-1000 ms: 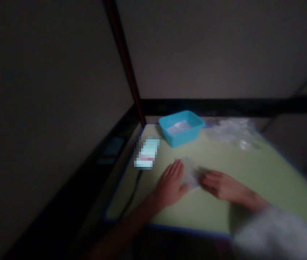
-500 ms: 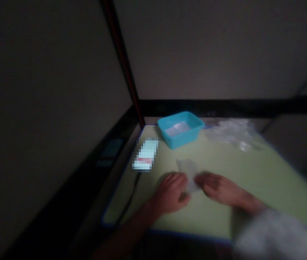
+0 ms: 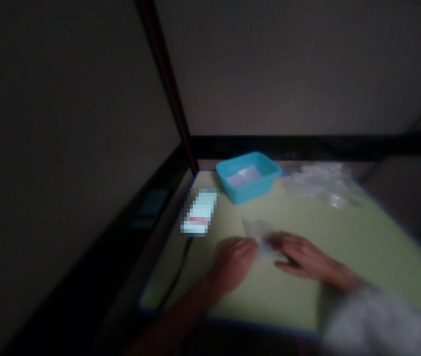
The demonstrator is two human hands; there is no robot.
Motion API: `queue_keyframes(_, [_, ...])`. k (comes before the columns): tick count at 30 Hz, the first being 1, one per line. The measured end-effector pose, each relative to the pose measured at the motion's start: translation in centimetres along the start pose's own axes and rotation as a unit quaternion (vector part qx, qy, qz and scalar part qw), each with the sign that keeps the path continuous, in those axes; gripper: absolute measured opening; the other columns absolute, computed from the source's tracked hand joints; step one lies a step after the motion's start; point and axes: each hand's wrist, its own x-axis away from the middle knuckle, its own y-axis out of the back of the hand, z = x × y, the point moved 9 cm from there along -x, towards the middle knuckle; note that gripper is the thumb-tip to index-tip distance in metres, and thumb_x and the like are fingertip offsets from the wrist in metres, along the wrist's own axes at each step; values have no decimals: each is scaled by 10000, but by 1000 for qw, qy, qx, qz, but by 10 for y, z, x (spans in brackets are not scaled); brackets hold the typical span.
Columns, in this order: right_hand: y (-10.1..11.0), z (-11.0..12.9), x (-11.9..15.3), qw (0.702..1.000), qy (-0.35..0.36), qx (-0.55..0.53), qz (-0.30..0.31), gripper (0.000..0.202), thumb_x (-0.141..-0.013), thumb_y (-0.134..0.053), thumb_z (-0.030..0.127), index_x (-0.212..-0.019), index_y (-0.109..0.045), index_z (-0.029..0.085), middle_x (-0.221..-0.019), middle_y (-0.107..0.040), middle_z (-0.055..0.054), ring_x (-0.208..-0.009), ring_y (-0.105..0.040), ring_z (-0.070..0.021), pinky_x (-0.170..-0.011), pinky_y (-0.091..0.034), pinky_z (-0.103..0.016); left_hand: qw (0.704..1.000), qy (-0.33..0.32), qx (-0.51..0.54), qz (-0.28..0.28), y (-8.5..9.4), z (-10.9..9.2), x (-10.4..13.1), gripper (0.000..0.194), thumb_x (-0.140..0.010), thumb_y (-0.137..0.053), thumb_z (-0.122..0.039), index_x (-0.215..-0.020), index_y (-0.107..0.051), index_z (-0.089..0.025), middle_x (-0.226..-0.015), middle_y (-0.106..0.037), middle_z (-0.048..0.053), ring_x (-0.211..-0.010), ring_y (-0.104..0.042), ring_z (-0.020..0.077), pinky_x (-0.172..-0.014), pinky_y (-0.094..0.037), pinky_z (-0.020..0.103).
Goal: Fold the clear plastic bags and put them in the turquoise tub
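In the head view, the thin translucent sheet [image 3: 257, 228], perhaps a small plastic bag, lies on the pale yellow-green table [image 3: 362, 237] between the two hands; taking it as the dial's centre, the left hand [image 3: 234, 262] sits at eight o'clock, palm down with fingers curled in, their tips at the sheet's near left edge; whether they pinch it I cannot tell; the right hand [image 3: 301, 254] lies between three and four o'clock, partly open, thumb held apart from the fingers, whose blurred tips meet the sheet's right side with no clear grip; the piece looks nearly weightless, limp and rather slippery, likely to crease or slide, so a flat fingertip on one edge and a light pinch at a corner would suit it best; near twelve o'clock stands a blue basin [image 3: 250, 193] with white paper [image 3: 245, 175] inside; toward ten o'clock is a bright pixelated slab [image 3: 201, 212], a dark cable [image 3: 180, 269] below it; at two o'clock is a crumpled heap of clear plastic [image 3: 321, 182].
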Motion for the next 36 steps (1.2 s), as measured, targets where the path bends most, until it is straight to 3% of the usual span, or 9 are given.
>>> queue_keyframes(4, [-7,-4,1,1000,6,-8,-3,233,-943,-369,206,-1096,-541,171,-1089,-653,-113,-1039,-599,-200,-914,-469,-383,999,26,39,-14,7,4,0,248,-891,-425,-130,-987,-647,-185,-959,-681,68,-894,-641,165,-839,-508,305])
queue_keyframes(9, [-3,-22,-3,990,-107,-93,0,211,-950,-389,274,-1042,-560,191,-937,-670,-69,-834,-637,-172,-735,-497,-298,980,81,182,21,7,13,-3,246,-842,-465,-94,-954,-669,-176,-980,-663,63,-907,-612,163,-818,-489,269])
queue_keyframes(14, [3,-39,-12,957,-214,-196,-33,249,-919,-424,356,-738,-490,198,-620,-537,17,-543,-510,-123,-495,-376,-232,940,191,283,4,-3,40,-7,156,-727,-560,-53,-722,-680,-152,-834,-664,48,-846,-588,184,-773,-460,285])
queue_keyframes(17, [1,-50,-17,928,-256,-265,-55,255,-878,-455,386,-699,-443,204,-575,-461,35,-511,-439,-114,-461,-321,-228,925,232,301,-3,-10,52,-9,187,-709,-565,-48,-547,-613,-128,-650,-608,21,-692,-566,157,-655,-433,248])
queue_keyframes(21, [-4,-63,-21,894,-300,-322,-86,220,-803,-509,399,-725,-460,199,-576,-470,30,-511,-417,-115,-458,-315,-234,907,269,322,-10,-18,64,-10,199,-738,-546,-91,-548,-601,-116,-551,-566,-12,-587,-544,129,-546,-386,208])
queue_keyframes(25, [-5,-71,-25,883,-319,-324,-113,229,-743,-526,415,-786,-440,207,-563,-501,33,-495,-441,-122,-450,-333,-237,891,305,334,-26,-21,72,-8,120,-727,-535,-84,-782,-638,-116,-592,-603,-18,-592,-572,129,-537,-401,194])
queue_keyframes(28, [-5,-77,-24,875,-343,-315,-132,268,-728,-532,399,-875,-419,206,-547,-507,47,-462,-452,-125,-419,-324,-229,879,341,331,-39,-22,77,-5,421,-684,-550,-51,-1096,-549,-137,-605,-611,-36,-586,-589,126,-549,-428,191])
queue_keyframes(32, [3,-80,-18,868,-373,-288,-158,314,-774,-502,353,-1018,-400,184,-546,-530,49,-425,-483,-137,-401,-343,-234,870,382,309,-25,-25,82,-4,664,-676,-575,-72,-1306,-382,-162,-639,-621,-42,-613,-616,133,-570,-456,197])
queue_keyframes(36, [26,-60,-15,919,-324,-132,-184,188,-881,-407,311,-1000,-470,181,-765,-642,-59,-588,-606,-172,-532,-469,-289,885,384,263,13,-27,87,-10,758,-680,-588,-90,-1381,-305,-142,-673,-645,-19,-651,-633,154,-580,-468,222])
